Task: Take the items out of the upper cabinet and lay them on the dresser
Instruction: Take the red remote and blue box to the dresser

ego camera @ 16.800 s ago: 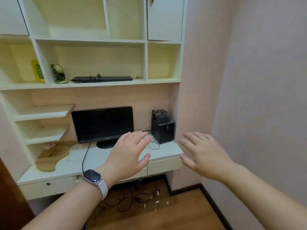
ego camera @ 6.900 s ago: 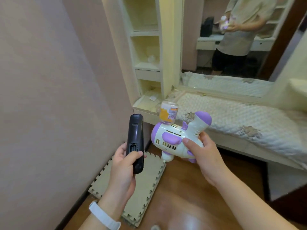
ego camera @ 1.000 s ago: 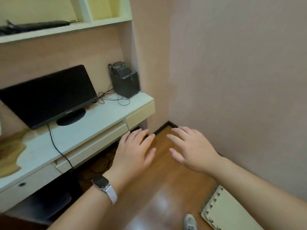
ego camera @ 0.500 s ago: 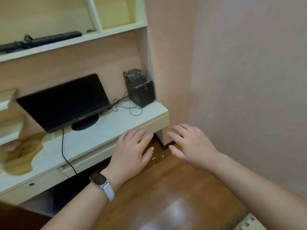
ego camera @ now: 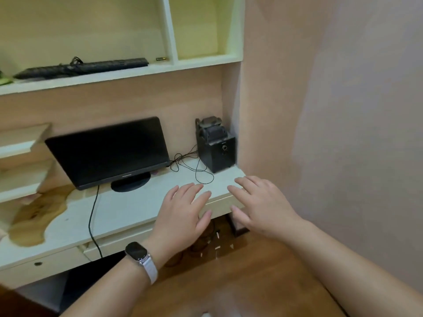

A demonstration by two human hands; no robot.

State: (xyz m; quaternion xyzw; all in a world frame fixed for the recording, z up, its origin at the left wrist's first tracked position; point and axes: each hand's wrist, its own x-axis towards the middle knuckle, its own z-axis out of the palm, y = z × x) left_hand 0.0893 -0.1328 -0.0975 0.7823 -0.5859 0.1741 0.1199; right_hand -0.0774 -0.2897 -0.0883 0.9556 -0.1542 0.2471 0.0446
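Observation:
My left hand and my right hand are both held out flat, palms down, fingers straight, holding nothing. They hover in front of the right end of the white desk. A smartwatch with a white band sits on my left wrist. Above the desk, the cream shelf unit holds a black keyboard and a small battery-like object. The upper cabinet itself is out of view above the frame.
A black monitor and a black speaker with loose cables stand on the desk. A wooden board lies at the desk's left. The pink wall is close on the right. Cables and small white scraps lie on the wooden floor.
My view has swung up and toward the desk and shelves. Both empty hands have stayed flat and now hover by the desk's right end.

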